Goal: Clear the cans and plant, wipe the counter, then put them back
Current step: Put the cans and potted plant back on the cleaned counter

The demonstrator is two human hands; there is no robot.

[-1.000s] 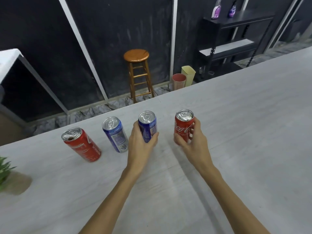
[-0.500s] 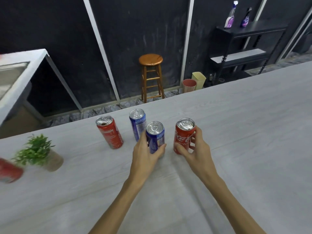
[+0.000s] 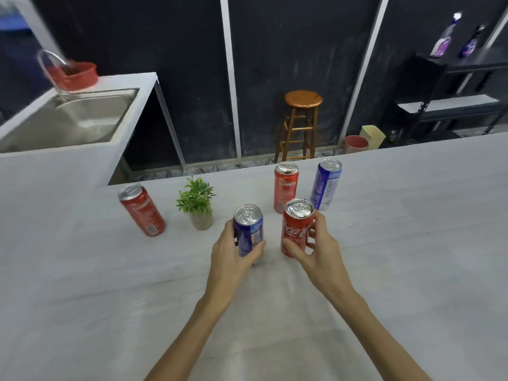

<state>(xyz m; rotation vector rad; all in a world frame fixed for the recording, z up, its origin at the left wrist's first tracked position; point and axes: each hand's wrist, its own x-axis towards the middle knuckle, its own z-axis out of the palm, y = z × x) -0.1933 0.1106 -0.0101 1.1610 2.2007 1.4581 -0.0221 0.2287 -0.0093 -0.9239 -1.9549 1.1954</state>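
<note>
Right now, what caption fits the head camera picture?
Left hand grips a blue can, right hand a red can, beside a small plant.

- A pale grey counter [image 3: 412,270] fills the lower frame.
- On it, left of centre: a red can [image 3: 143,211] and a small potted plant [image 3: 198,204].
- Upper centre: another red can [image 3: 286,187] beside a blue can [image 3: 326,184].

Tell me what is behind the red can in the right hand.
Right behind the red can held by the right hand stand another red can and a blue can. The lower part of that far red can is covered.
</note>
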